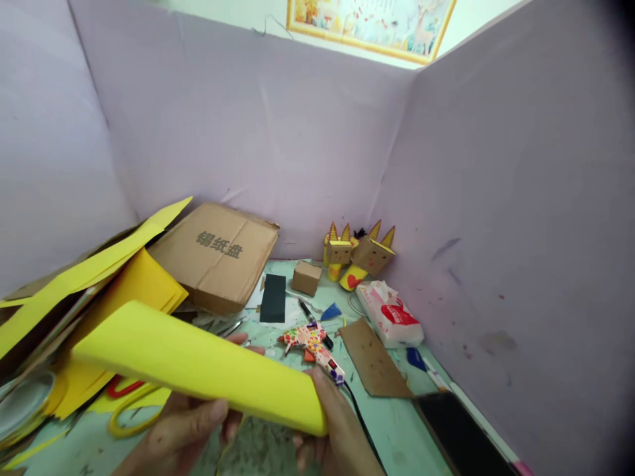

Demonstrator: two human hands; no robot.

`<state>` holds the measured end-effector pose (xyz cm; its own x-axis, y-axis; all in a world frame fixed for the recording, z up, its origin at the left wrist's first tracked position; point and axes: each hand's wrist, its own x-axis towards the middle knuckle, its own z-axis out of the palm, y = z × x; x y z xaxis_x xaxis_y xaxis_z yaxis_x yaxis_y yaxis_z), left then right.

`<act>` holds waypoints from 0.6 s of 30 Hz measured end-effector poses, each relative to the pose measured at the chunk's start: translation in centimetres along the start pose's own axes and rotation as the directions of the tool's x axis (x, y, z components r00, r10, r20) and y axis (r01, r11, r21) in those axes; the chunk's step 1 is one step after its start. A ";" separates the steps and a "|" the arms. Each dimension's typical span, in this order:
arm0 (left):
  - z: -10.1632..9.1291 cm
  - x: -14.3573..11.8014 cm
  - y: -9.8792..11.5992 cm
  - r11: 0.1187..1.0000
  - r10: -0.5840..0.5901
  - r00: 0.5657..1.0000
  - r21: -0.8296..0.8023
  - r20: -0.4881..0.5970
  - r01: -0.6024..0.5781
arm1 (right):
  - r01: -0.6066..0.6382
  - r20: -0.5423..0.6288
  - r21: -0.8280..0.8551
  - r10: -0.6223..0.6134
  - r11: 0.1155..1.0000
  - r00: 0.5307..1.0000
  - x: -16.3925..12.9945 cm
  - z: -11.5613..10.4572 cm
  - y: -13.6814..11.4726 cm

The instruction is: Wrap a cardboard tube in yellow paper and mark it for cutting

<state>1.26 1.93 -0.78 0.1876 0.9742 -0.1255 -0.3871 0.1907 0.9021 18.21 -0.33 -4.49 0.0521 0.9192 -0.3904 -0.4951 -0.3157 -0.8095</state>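
The one text that reads clearly is on the flattened cardboard box point(218, 254) leaning at the back left of the surface: three dark Chinese characters, 锡纸盘, printed across its upper face, slightly tilted with the panel. The tissue pack point(390, 313) near the right wall carries a red label with white marks, too small and blurred to read. The framed picture point(370, 25) on the wall at the top shows small red marks that may be writing, also not legible. The dark phone point(459, 433) at the lower right shows a blank screen.
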 end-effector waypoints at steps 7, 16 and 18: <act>1.8 1.6 2.2 0.992 0.106 0.988 0.075 -0.108 -0.098 | 0.000 -0.143 -0.207 -0.030 0.978 0.989 0.2 -1.3 1.2; 5.4 5.9 9.4 0.855 0.514 0.816 0.081 -0.266 -0.512 | 0.380 0.304 -0.925 -0.593 0.004 0.745 4.0 -1.4 -13.7; 5.0 6.2 9.3 0.859 0.498 0.801 0.068 -0.333 -0.507 | 0.375 0.364 -0.922 -0.536 -0.094 0.761 8.0 -0.5 -16.8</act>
<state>3.29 9.13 8.90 -0.3431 0.9151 0.2117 -0.3668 -0.3381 0.8667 27.40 12.22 5.71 -0.0109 0.9549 0.2968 0.8657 0.1576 -0.4752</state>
